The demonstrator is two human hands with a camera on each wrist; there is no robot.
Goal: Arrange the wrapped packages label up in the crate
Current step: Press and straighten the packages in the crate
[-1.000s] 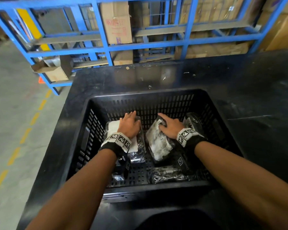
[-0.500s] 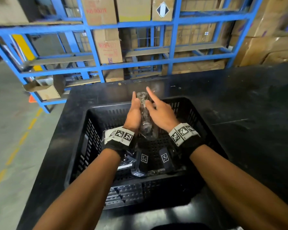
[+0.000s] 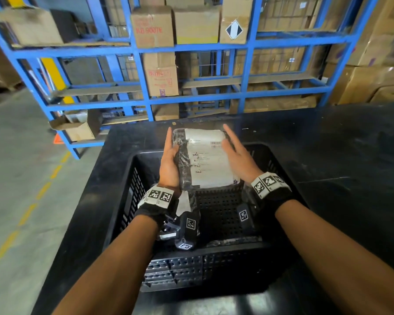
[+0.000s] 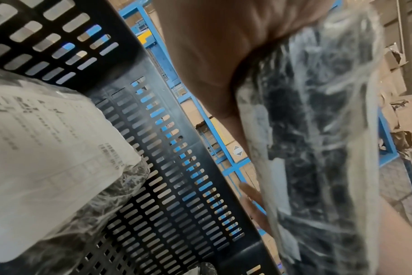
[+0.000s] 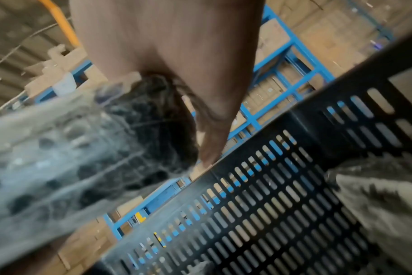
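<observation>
I hold a black film-wrapped package [image 3: 208,158] over the far half of the black slotted crate [image 3: 214,267], its white label facing up towards me. My left hand [image 3: 168,164] grips its left edge, thumb over the front. My right hand [image 3: 239,158] presses flat on the right edge with straight fingers. The wrist views show the package's wrap [image 4: 318,148] [image 5: 59,158] against each palm. Another package [image 4: 47,158] lies label up at the crate's left. More wrapped packages lie at the near side [image 3: 234,242] and the right [image 5: 376,204].
The crate stands on a black table [image 3: 328,155]. Blue racking [image 3: 191,96] with cardboard boxes runs behind the table. Concrete floor [image 3: 21,178] with a yellow dashed line lies to the left.
Both hands were down on packages in the crate. They lifted one package edge-on, then turned it so the label faces up, higher above the crate.
</observation>
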